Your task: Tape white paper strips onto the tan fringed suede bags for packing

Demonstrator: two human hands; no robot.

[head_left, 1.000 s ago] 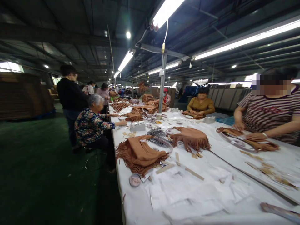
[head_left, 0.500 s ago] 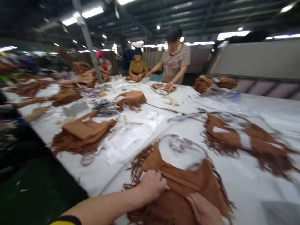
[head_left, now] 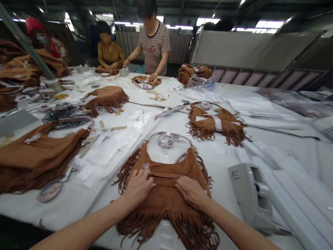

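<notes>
The left hand (head_left: 140, 184) and right hand (head_left: 191, 191) touch a brown fringed bag (head_left: 164, 196), fingers bent beside its front strip (head_left: 165, 175); whether they pinch, I cannot tell. It lies near, left of a grey dispenser (head_left: 240, 194). Straightening seems in hand; the next move calls for steadiness.

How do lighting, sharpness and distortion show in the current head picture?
Head view: the ceiling lights glare white against a dark roof; the fringed bag, left hand and right hand look fairly clear; the grey panels behind look softer; the post leans, perhaps from camera tilt or lens distortion.
</notes>
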